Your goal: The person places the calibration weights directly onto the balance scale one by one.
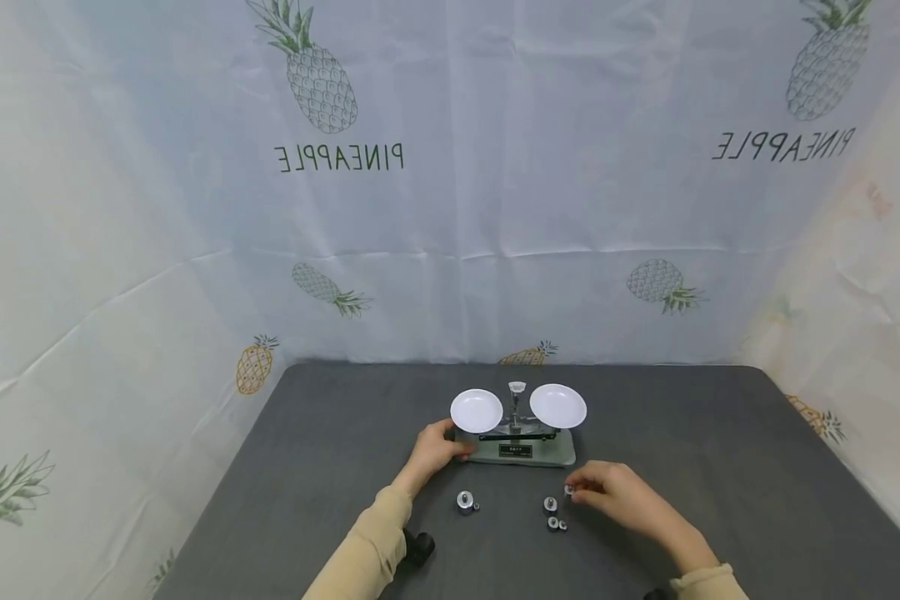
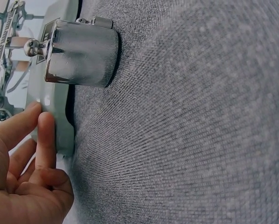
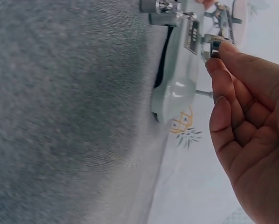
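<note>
Backdrop cloth (image 1: pixel 457 208): pale, creased, printed with pineapples and mirror-reversed lettering, hung behind and at both sides. Tabletop (image 1: pixel 330 433) dark grey, rounded far corners; wrist views show a fine woven texture. Balance scale (image 1: pixel 487 455) stands toward the table's far side, around mid-width: smooth, pale-green oblong base with a dark plate on its front, bright metal fittings above. Left hand (image 1: pixel 431 450) grips the left end of that base, thumb to the front. Right hand (image 1: pixel 615 492), sleeved in beige, pinches a small metal weight between thumb and fingertips, near the base's front right corner. Two white pans (image 1: pixel 477 411), round and shallow, sit side by side up top. Knobbed steel cylinder (image 1: pixel 465 502), polished, upright before the left half; tiny weight (image 1: pixel 476 507) just beside it. Three more weights (image 1: pixel 551 506), shiny and unequal, cluster before the right half.
</note>
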The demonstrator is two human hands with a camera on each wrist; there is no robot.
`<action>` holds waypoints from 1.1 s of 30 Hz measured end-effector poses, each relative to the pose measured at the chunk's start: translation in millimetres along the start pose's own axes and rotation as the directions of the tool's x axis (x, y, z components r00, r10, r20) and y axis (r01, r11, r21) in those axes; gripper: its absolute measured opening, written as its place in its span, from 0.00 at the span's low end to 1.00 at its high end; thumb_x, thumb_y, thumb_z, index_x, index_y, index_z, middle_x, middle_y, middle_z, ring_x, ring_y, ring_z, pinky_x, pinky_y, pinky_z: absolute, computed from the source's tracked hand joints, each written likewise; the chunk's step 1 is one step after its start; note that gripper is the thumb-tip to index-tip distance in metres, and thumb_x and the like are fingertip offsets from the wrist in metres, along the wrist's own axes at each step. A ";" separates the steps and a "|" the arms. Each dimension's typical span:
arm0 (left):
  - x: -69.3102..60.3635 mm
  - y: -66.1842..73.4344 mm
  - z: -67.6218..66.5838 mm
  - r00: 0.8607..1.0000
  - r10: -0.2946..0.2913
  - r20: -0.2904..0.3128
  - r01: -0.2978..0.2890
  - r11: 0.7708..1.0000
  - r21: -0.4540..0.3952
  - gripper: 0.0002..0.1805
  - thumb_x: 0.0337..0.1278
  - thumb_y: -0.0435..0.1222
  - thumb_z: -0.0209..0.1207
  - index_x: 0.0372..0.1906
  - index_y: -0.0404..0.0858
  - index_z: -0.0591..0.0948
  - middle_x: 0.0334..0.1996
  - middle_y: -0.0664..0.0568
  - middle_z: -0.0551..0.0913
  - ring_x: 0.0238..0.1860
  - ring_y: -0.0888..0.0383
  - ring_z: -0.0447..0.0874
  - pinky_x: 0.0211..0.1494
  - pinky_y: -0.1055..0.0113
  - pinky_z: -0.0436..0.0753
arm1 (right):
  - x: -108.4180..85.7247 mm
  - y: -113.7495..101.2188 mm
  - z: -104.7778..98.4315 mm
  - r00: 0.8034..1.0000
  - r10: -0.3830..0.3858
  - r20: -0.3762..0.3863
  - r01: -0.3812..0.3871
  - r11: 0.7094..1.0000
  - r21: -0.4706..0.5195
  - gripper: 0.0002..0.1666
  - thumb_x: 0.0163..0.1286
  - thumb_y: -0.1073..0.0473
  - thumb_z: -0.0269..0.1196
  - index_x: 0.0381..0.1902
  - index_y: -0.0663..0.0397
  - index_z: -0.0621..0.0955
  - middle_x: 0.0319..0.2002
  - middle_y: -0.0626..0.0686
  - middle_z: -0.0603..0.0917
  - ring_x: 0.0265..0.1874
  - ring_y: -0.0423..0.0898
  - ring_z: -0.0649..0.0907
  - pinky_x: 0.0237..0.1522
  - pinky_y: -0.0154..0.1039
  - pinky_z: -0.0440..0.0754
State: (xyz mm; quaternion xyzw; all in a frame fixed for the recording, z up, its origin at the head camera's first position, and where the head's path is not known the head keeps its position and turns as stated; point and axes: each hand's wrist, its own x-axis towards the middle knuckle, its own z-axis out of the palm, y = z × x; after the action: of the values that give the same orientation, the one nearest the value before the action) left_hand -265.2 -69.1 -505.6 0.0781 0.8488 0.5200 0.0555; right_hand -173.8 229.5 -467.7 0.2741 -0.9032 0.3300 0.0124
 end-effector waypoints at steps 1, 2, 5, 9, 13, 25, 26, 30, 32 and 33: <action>0.1 0.2 0.1 1.000 0.001 -0.002 -0.001 1.000 0.005 0.19 0.39 0.35 0.70 0.41 0.34 0.82 0.18 0.43 0.85 0.20 0.61 0.83 0.37 0.70 0.76 | -0.1 -0.6 -1.2 1.000 -0.004 -0.010 0.004 1.000 -0.003 0.07 0.59 0.61 0.65 0.36 0.55 0.84 0.29 0.42 0.83 0.28 0.26 0.75 0.28 0.29 0.76; 0.1 0.3 0.2 1.000 0.002 -0.004 -0.002 1.000 0.009 0.19 0.39 0.35 0.71 0.41 0.34 0.82 0.18 0.43 0.85 0.20 0.61 0.83 0.37 0.70 0.76 | -0.2 -1.4 -2.3 1.000 -0.007 -0.019 0.007 1.000 -0.005 0.07 0.59 0.61 0.65 0.36 0.55 0.84 0.29 0.41 0.83 0.28 0.26 0.75 0.28 0.29 0.76; 0.7 0.2 0.4 1.000 0.006 -0.010 -0.006 1.000 0.024 0.18 0.39 0.36 0.71 0.40 0.34 0.82 0.18 0.44 0.85 0.20 0.62 0.83 0.36 0.71 0.76 | 0.6 -4.4 -7.4 0.999 -0.026 -0.043 0.026 1.000 -0.002 0.08 0.59 0.61 0.65 0.37 0.55 0.83 0.30 0.42 0.83 0.28 0.26 0.75 0.28 0.29 0.76; 1.1 -0.7 0.8 1.000 0.013 -0.011 -0.013 0.999 0.031 0.19 0.39 0.36 0.71 0.41 0.34 0.82 0.19 0.45 0.85 0.20 0.62 0.83 0.35 0.72 0.76 | 2.6 -9.9 -15.7 0.998 -0.021 -0.060 0.022 1.000 0.019 0.09 0.61 0.59 0.63 0.39 0.55 0.83 0.31 0.43 0.83 0.29 0.26 0.77 0.28 0.30 0.77; 2.0 -1.6 1.8 1.000 0.008 -0.010 -0.008 1.000 0.015 0.20 0.40 0.35 0.70 0.43 0.33 0.81 0.21 0.45 0.85 0.20 0.61 0.84 0.32 0.72 0.77 | 5.5 -14.8 -21.7 0.994 -0.037 -0.106 0.038 0.999 0.010 0.09 0.62 0.59 0.63 0.40 0.53 0.83 0.32 0.45 0.84 0.30 0.27 0.78 0.28 0.30 0.77; 2.2 -0.7 1.7 1.000 0.011 -0.008 -0.011 1.000 0.008 0.22 0.40 0.35 0.70 0.45 0.33 0.81 0.25 0.43 0.86 0.22 0.58 0.84 0.31 0.70 0.78 | 21.3 -25.3 -34.8 0.967 -0.039 -0.253 0.022 0.997 -0.070 0.10 0.60 0.63 0.64 0.41 0.52 0.83 0.33 0.43 0.82 0.27 0.27 0.74 0.25 0.29 0.74; 2.1 -0.8 1.8 1.000 0.012 -0.008 -0.012 1.000 0.008 0.22 0.40 0.35 0.70 0.45 0.33 0.81 0.25 0.43 0.86 0.22 0.58 0.84 0.31 0.70 0.78 | 22.8 -25.2 -35.3 0.965 -0.039 -0.261 0.019 0.997 -0.077 0.10 0.59 0.64 0.64 0.41 0.53 0.83 0.33 0.43 0.82 0.27 0.27 0.74 0.25 0.29 0.74; 1.0 -1.2 1.9 1.000 0.011 -0.009 -0.011 1.000 0.011 0.22 0.40 0.35 0.70 0.45 0.33 0.81 0.25 0.44 0.86 0.22 0.58 0.84 0.31 0.70 0.78 | 29.6 -25.4 -37.9 0.961 -0.014 -0.278 -0.012 0.996 -0.089 0.11 0.59 0.64 0.65 0.41 0.52 0.83 0.32 0.43 0.82 0.26 0.27 0.73 0.26 0.29 0.74; 0.3 -1.3 2.0 1.000 0.009 -0.009 -0.009 1.000 0.013 0.22 0.40 0.35 0.70 0.46 0.33 0.81 0.25 0.44 0.86 0.22 0.58 0.84 0.32 0.70 0.78 | 33.5 -25.4 -39.0 0.960 0.003 -0.281 -0.030 0.995 -0.091 0.11 0.59 0.64 0.65 0.41 0.52 0.83 0.33 0.43 0.82 0.26 0.28 0.73 0.26 0.29 0.74; 0.0 -1.5 2.1 1.000 0.012 -0.010 -0.011 1.000 0.019 0.23 0.40 0.35 0.70 0.46 0.33 0.80 0.24 0.43 0.86 0.22 0.58 0.84 0.32 0.70 0.78 | 35.4 -25.4 -39.6 0.960 0.011 -0.281 -0.038 0.995 -0.093 0.11 0.59 0.64 0.65 0.41 0.52 0.83 0.33 0.43 0.82 0.26 0.28 0.73 0.27 0.29 0.74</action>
State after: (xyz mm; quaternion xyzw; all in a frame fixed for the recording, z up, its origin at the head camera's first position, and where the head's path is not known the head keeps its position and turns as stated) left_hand -264.9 -67.9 -507.9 0.0808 0.8534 0.5128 0.0474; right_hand -197.4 220.0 -414.6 0.2125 -0.9107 0.3211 0.1495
